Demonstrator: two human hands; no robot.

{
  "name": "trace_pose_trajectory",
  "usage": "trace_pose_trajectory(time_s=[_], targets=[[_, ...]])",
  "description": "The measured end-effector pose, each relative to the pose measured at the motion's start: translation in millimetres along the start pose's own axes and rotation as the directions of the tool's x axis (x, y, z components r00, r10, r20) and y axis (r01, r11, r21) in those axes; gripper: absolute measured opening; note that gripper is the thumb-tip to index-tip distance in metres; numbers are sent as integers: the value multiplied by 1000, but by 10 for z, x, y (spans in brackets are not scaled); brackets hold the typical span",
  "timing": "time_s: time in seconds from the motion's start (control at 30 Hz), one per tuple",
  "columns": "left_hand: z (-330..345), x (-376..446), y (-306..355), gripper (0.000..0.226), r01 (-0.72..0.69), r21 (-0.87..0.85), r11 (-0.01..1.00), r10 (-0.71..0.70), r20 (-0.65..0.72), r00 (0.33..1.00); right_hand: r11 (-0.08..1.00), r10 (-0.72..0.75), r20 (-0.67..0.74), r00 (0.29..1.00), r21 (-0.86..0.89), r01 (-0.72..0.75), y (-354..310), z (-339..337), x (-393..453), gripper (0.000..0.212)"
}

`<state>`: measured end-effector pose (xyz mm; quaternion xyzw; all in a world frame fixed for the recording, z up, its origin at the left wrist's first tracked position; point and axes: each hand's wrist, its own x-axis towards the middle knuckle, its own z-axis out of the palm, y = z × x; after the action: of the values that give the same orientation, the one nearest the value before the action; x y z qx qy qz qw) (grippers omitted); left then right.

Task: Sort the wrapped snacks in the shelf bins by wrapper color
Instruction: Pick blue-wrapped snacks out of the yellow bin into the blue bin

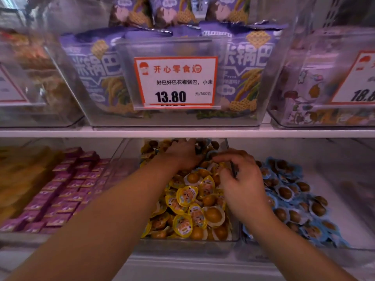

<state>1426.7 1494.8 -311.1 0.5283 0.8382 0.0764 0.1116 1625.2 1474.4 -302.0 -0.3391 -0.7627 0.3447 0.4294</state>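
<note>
Yellow-wrapped snacks (187, 201) in clear bin (188, 243) under white shelf (60, 133)

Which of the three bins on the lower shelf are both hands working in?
The clear middle bin of yellow-wrapped snacks. Left hand and right hand are both over it; the neighbours hold purple packets and blue-wrapped snacks.

Light is even and fairly bright, with a purplish cast over the upper shelf. The price card (175, 82) at centre reads sharp; the clear bin walls (67, 63) carry pale glare streaks. Toward the left and right edges everything smears into blur, and the shelf edge (182, 132) bows slightly from wide-angle distortion. The lower bins' rear sits in soft shadow.
</note>
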Motion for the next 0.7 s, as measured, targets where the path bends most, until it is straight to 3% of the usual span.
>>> trace_pose_trajectory(time_s=[0.27, 0.47, 0.7], targets=[[11, 69, -83, 85, -74, -140, 987, 81, 45, 996, 999, 20, -5, 1000, 42, -20, 27, 11, 6, 22], [-61, 30, -37, 74, -276, -114, 954, 280, 21, 960, 999, 20, -22, 1000, 45, -19, 25, 8, 2, 26], [-10, 87, -56, 48, -153, -288, 946, 149, -34, 988, 998, 34, -19, 999, 59, -33, 32, 10, 2, 25]])
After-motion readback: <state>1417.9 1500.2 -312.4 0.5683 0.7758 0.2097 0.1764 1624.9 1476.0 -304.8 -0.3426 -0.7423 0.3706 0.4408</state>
